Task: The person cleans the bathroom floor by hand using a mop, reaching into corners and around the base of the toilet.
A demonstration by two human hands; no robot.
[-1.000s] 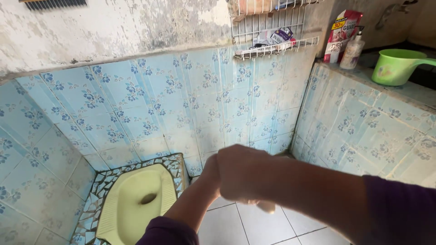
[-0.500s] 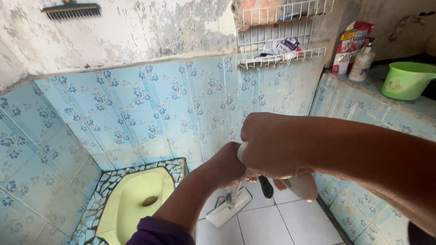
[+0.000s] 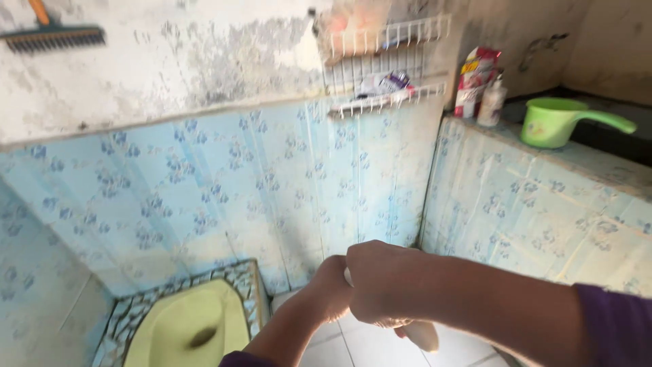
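Since both fists stack on the pale handle [image 3: 421, 334], my right hand [image 3: 380, 282] is clamped above and my left hand [image 3: 331, 289] just behind — it likely handles light, stiff, perhaps slick, best gripped mid-shaft.

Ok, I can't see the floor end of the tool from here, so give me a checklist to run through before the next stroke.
1. Both hands on the handle: ok. The right hand and the left hand are closed around a pale handle.
2. Tool head on the floor: cannot tell, it is hidden behind the arms.
3. Path clear of the squat toilet: ok, it lies off to the left of the hands.
4. Green dipper out of the way: ok, up on the tiled ledge.
5. Wire rack clear of the arms: ok, high on the wall.
6. Floor wet or dry: cannot tell, the picture is blurred.
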